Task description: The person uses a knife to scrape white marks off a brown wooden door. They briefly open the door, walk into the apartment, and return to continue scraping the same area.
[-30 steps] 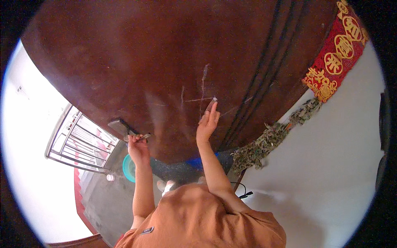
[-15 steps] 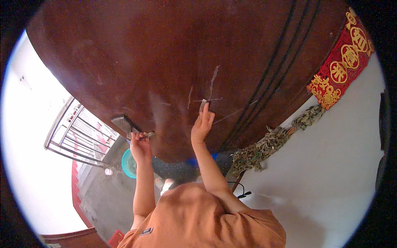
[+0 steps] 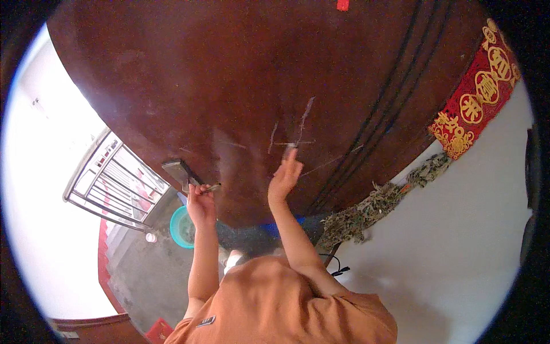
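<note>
A large dark brown door [image 3: 246, 74] fills the upper view, with pale scratch marks [image 3: 301, 129] near its middle. My right hand [image 3: 283, 179] is raised against the door just below the scratches, fingers stretched and fingertips touching the wood. My left hand [image 3: 200, 202] is closed around a thin metal piece [image 3: 211, 187] right beside the dark door handle [image 3: 179, 171]. My orange shirt [image 3: 281, 304] shows at the bottom.
A red and gold decorative strip [image 3: 475, 97] runs along the door's right side, with a bundle of dried plants [image 3: 372, 206] below it on the white wall [image 3: 458, 258]. A metal grille [image 3: 109, 183] stands at left, a teal basin [image 3: 182, 226] on the floor.
My right hand has slid a little down the door below the scratches. My left hand has stayed at the handle, still gripping the thin metal piece.
</note>
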